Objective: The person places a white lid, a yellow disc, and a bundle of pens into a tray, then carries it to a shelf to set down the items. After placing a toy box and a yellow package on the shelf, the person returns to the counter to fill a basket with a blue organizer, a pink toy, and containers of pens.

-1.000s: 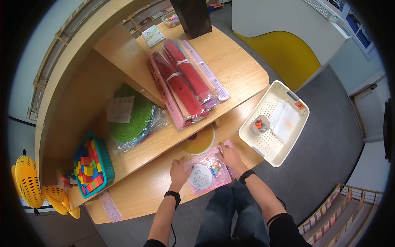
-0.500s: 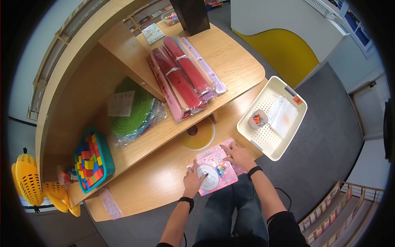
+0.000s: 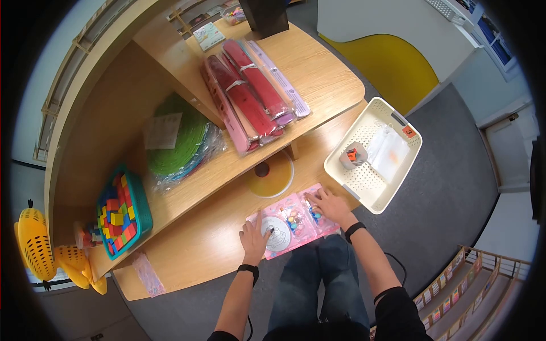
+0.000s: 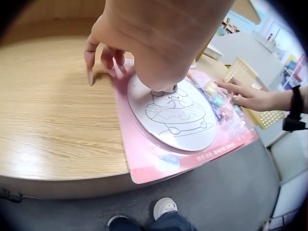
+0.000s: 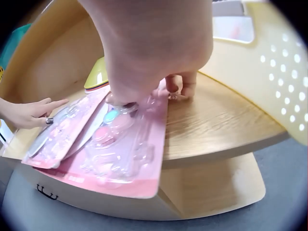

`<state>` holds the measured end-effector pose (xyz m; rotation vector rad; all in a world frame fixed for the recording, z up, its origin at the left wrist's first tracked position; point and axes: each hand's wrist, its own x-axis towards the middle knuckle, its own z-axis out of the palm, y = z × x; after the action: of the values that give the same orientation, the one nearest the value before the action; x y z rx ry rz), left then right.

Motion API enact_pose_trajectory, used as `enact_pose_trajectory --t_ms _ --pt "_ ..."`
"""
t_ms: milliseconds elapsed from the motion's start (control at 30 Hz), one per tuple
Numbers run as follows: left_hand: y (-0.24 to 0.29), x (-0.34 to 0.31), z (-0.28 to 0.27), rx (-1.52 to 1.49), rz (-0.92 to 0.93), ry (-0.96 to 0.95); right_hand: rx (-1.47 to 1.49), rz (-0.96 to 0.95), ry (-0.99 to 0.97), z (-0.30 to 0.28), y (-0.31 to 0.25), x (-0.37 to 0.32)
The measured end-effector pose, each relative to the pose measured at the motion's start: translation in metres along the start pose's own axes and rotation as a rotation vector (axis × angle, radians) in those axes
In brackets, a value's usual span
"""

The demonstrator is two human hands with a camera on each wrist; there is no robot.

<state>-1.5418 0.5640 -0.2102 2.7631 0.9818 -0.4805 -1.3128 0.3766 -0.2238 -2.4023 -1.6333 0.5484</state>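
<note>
Two pink carded painting kits overlap at the front of the wooden shelf board [image 3: 199, 256]. The upper painting kit [image 4: 134, 159] carries a white round plaque [image 3: 277, 234] with a line-drawn character, beside small paint pots [image 3: 294, 223] under clear plastic. The lower painting kit [image 5: 151, 173] shows to its right, its own plaque partly hidden. My left hand [image 3: 252, 241] rests at the upper kit's left edge, fingers extended and the thumb over the plaque. My right hand [image 3: 333, 207] lies on the lower kit, fingers spread near its right edge.
A cream basket [image 3: 369, 196] holding a small cup and a white pouch stands at the right. On the upper shelf are wrapped red rolls [image 3: 250, 102], a green coiled bundle [image 3: 179, 142] and a teal basket [image 3: 145, 213] of coloured blocks. A yellow disc [image 3: 270, 182] lies behind the kits.
The hands have gone from holding the kits by their upper edges to resting on them. The upper kit has slid left, baring more of the lower one on the right.
</note>
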Motion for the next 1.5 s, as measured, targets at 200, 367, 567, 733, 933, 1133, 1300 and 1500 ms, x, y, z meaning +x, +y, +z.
enact_pose_trajectory --t_ms 200,367,567,733,933,1133,1300,1500 --pt "0.039 -0.033 0.011 -0.014 0.529 0.152 0.188 0.422 0.378 0.029 -0.021 -0.046" --pt "0.048 -0.042 0.022 0.033 0.524 -0.01 0.282 0.718 0.103 0.04 -0.023 -0.082" --pt "0.056 -0.037 0.031 0.143 0.588 0.094 1.203 0.728 0.091 0.067 -0.006 -0.082" --pt "0.056 -0.046 0.035 0.114 0.577 0.034 1.688 0.503 0.12 0.062 -0.02 -0.083" --pt "0.05 -0.068 0.023 0.105 0.509 0.03 1.906 0.402 -0.035 0.026 -0.048 -0.086" --pt "0.113 -0.108 -0.028 0.109 0.397 0.119 1.988 0.254 -0.174 -0.035 -0.03 -0.107" --pt "0.235 -0.126 -0.078 -0.06 0.366 0.247 2.038 0.178 -0.17 -0.119 0.044 -0.165" --pt "0.4 -0.084 -0.12 -0.071 0.557 0.429 1.978 0.237 0.348 -0.215 0.15 -0.223"
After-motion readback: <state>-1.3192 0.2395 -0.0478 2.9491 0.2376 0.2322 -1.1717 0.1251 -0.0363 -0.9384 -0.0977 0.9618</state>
